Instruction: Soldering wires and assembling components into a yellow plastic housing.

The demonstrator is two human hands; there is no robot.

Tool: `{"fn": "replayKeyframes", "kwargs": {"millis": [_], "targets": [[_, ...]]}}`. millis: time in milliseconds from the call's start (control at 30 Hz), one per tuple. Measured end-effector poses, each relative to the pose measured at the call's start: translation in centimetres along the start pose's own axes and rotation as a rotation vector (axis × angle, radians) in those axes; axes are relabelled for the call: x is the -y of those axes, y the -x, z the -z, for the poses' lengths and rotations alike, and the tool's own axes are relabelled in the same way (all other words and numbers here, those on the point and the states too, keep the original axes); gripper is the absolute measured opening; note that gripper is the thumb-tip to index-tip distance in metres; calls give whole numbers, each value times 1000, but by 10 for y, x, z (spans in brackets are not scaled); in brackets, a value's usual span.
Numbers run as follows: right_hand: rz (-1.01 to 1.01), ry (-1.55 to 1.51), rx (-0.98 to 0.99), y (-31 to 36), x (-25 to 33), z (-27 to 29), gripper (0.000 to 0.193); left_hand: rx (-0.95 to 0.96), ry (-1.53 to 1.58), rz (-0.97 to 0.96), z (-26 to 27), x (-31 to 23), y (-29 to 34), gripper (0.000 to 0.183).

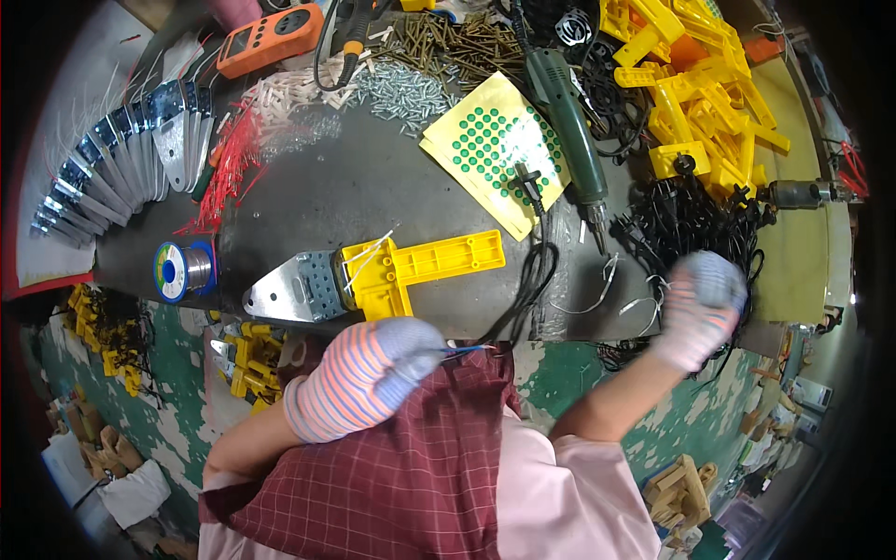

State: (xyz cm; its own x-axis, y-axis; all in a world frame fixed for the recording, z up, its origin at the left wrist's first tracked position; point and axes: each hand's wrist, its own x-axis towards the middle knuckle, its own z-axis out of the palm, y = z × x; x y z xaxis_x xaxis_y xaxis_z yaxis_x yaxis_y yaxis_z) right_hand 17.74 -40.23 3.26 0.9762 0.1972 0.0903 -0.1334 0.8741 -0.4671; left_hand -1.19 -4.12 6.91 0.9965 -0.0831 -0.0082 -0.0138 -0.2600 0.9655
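Note:
My left hand (369, 378), in a striped knit glove, is closed on the wire end of a black power cord (530, 294) at the table's front edge. Thin blue wires poke out past its fingertips. The cord runs up the table to its plug (528, 179), which rests on a yellow sheet of green round stickers (485, 131). Beside the black cord pile (695, 224) is my right hand (702, 303), gloved and smeared by motion, so its grip is unclear. Just beyond my left hand lies a yellow plastic handle housing (378, 280) joined to a perforated metal plate (294, 287).
A green electric screwdriver (567, 121) hangs over the table. Around lie yellow housings (705, 84), brass-coloured screws (457, 47), silver screws (401, 93), red sleeves (224, 173), a solder spool (184, 271), metal plates (112, 168) and an orange multimeter (271, 40).

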Motion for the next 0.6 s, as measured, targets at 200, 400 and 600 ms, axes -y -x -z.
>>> {"fn": "replayKeyframes", "kwargs": {"millis": [200,400,600], "targets": [[130,-71,-250,-28,5,-95,63,-135,938,214,-2,11,-22,15],[-441,1406,517,40,-151,-131,30,-433,828,-22,2,23,-21,19],[-648,710,243,42,-206,-160,16,-447,608,-53,16,21,-10,16]]}}
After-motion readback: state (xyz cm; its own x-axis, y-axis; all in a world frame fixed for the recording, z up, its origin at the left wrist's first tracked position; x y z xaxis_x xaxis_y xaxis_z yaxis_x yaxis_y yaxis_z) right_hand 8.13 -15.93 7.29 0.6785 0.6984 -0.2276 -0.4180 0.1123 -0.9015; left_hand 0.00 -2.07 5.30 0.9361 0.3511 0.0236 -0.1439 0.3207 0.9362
